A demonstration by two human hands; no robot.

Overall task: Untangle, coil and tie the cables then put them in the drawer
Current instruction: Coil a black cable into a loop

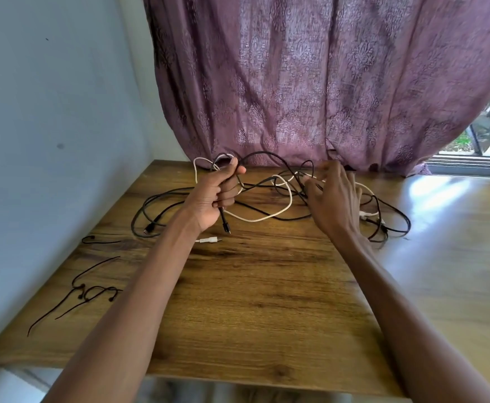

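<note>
— Head view: where are the cables?
— A tangle of black cables [162, 205] and a white cable [270, 217] lies on the far half of the wooden table [267, 301], just in front of the purple curtain [310, 82].
— And the left hand [219, 196]?
— Raised over the tangle, its fingers [228, 191] curled tight around a bunch of black and white strands; one black plug end hangs below the fist.
— The right hand [335, 196]?
— Its back faces the camera, with its fingers [310, 186] bent down into the loops at the right of the tangle. I cannot tell whether they pinch a strand.
— Anything else?
— Thin black ties [89, 289] lie on the near left of the table, beside the wall [49, 112].
</note>
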